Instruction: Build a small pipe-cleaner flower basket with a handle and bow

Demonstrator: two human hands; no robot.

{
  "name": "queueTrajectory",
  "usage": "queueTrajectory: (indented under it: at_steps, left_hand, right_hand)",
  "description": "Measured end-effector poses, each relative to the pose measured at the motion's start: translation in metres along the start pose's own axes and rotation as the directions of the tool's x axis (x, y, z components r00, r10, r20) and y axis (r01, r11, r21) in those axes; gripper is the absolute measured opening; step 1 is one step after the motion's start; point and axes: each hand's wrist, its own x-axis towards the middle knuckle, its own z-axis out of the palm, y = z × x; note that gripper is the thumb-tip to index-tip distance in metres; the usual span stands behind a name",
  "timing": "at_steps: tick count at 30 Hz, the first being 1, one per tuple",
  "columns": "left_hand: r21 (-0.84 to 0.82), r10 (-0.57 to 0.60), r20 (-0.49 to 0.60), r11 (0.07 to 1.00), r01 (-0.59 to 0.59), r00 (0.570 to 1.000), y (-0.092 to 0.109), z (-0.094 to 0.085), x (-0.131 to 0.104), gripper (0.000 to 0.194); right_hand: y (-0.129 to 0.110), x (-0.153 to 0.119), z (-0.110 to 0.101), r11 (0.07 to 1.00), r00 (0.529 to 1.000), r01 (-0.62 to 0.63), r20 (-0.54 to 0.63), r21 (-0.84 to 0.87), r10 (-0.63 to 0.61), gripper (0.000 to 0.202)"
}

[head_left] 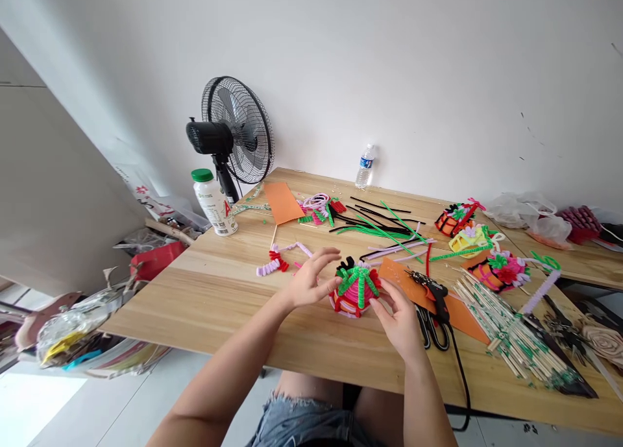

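Note:
Between my hands on the wooden table stands a small house-shaped pipe-cleaner craft (359, 289). It has a pink top with green strips, a red lower part and black and red pieces at its upper edge. My left hand (313, 279) is at its left side, fingers stretched out and apart, the thumb reaching to its edge. On the right side, my right hand (396, 314) holds the craft between thumb and fingers. An orange sheet (402, 279) lies just behind the right hand, with a black glue gun (437, 296) on it. Black-handled scissors (432, 330) rest beside that hand.
Black, green and lilac pipe cleaners (384, 223) lie behind the craft. Finished-looking crafts (496, 270) and bundled sticks (516, 333) sit to the right. A white bottle (214, 204), fan (238, 129) and water bottle (366, 166) stand farther back. The glue gun's cord (462, 375) hangs over the front edge.

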Motion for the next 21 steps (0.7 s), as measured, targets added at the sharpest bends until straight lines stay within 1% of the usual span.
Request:
queueTrajectory:
  at_steps: [2, 4, 6, 7, 9, 10, 11, 14, 16, 17, 19, 21]
  left_hand:
    - [-0.046, -0.078, -0.121, 0.996, 0.072, 0.990, -0.001, -0.002, 0.000, 0.036]
    - [-0.076, -0.147, -0.260, 0.988, 0.131, 0.954, -0.004, -0.008, -0.001, 0.025]
    - [-0.056, -0.198, -0.385, 0.980, 0.191, 0.901, -0.006, -0.018, -0.003, 0.019]
    - [-0.033, -0.232, -0.434, 0.970, 0.242, 0.871, -0.008, -0.024, -0.006, 0.019]
    - [0.030, -0.319, -0.491, 0.924, 0.382, 0.811, -0.012, -0.036, -0.015, 0.023]
    - [0.071, -0.355, -0.499, 0.892, 0.446, 0.791, -0.016, -0.042, -0.021, 0.025]
    - [0.129, -0.368, -0.495, 0.865, 0.486, 0.787, -0.020, -0.047, -0.027, 0.027]
    - [0.333, -0.311, -0.459, 0.808, 0.486, 0.832, -0.038, -0.057, -0.044, 0.030]
    - [0.394, -0.302, -0.473, 0.768, 0.505, 0.827, -0.051, -0.058, -0.051, 0.026]
    - [0.405, -0.312, -0.487, 0.747, 0.527, 0.816, -0.057, -0.057, -0.053, 0.027]
    - [0.413, -0.344, -0.501, 0.712, 0.568, 0.794, -0.065, -0.053, -0.055, 0.033]
    - [0.465, -0.395, -0.459, 0.657, 0.594, 0.796, -0.069, -0.049, -0.056, 0.036]
  right_hand:
    - [-0.002, 0.000, -0.002, 1.000, 1.000, 0.005, -0.012, -0.021, -0.006, 0.039]
    - [-0.005, 0.000, -0.003, 0.999, 1.000, -0.002, -0.017, -0.036, 0.001, 0.040]
    - [-0.006, 0.000, -0.005, 0.999, 1.000, -0.015, -0.019, -0.044, 0.014, 0.040]
    - [-0.007, -0.001, -0.006, 0.999, 1.000, -0.021, -0.019, -0.045, 0.020, 0.040]
    - [-0.007, -0.002, -0.009, 0.998, 0.999, -0.031, -0.025, -0.050, 0.030, 0.040]
    - [-0.006, -0.002, -0.010, 0.998, 0.999, -0.034, -0.031, -0.056, 0.032, 0.040]
    - [-0.006, -0.003, -0.012, 0.997, 0.999, -0.035, -0.043, -0.066, 0.033, 0.039]
    - [-0.006, -0.005, -0.013, 0.992, 0.993, -0.028, -0.115, -0.122, 0.014, 0.036]
    - [-0.010, -0.007, -0.009, 0.985, 0.985, -0.019, -0.171, -0.173, -0.011, 0.036]
    - [-0.013, -0.008, -0.005, 0.979, 0.982, -0.010, -0.187, -0.204, -0.029, 0.040]
    - [-0.020, -0.011, 0.007, 0.963, 0.979, 0.019, -0.190, -0.270, -0.072, 0.056]
    - [-0.026, -0.013, 0.020, 0.944, 0.979, 0.039, -0.179, -0.327, -0.102, 0.074]
